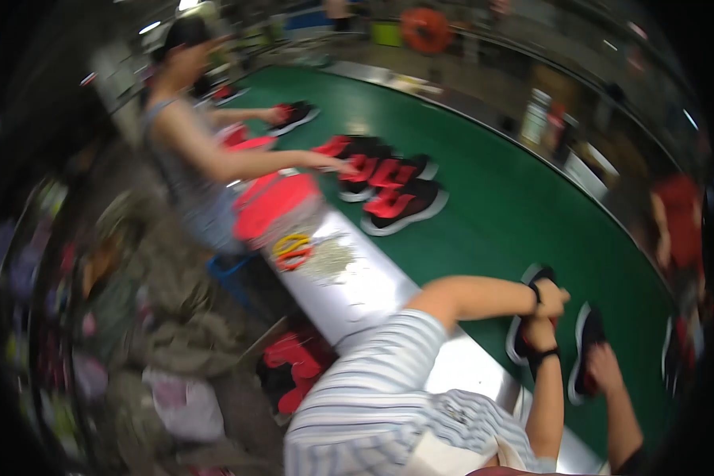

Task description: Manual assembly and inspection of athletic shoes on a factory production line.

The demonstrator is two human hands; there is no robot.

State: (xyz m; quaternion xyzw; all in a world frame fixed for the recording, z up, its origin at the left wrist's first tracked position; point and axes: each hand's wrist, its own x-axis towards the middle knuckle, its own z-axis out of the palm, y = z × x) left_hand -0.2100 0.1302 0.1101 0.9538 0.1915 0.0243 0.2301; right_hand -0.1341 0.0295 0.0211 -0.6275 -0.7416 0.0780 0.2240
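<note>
Green conveyor belt [516,198], factory floor: the right hand [603,366] lies on a black shoe [589,332], its grip too blurred to tell. The left hand is out of view. Beside it, a co-worker in stripes [373,397] holds another shoe [520,337].

A wide green conveyor belt [500,198] curves across the scene, edged by a long shiny metal desk [357,293]. On the belt, a cluster of black shoes with red uppers and white soles [389,190] lies close together; another such shoe [297,115] lies farther up. On the desk sit orange and yellow-handled scissors [292,250] beside a heap of small pale bits [329,258] and a red rounded bundle [274,205]. A person in a grey sleeveless top [186,151] reaches toward the cluster. Red pieces fill a box [293,369] below the desk.
</note>
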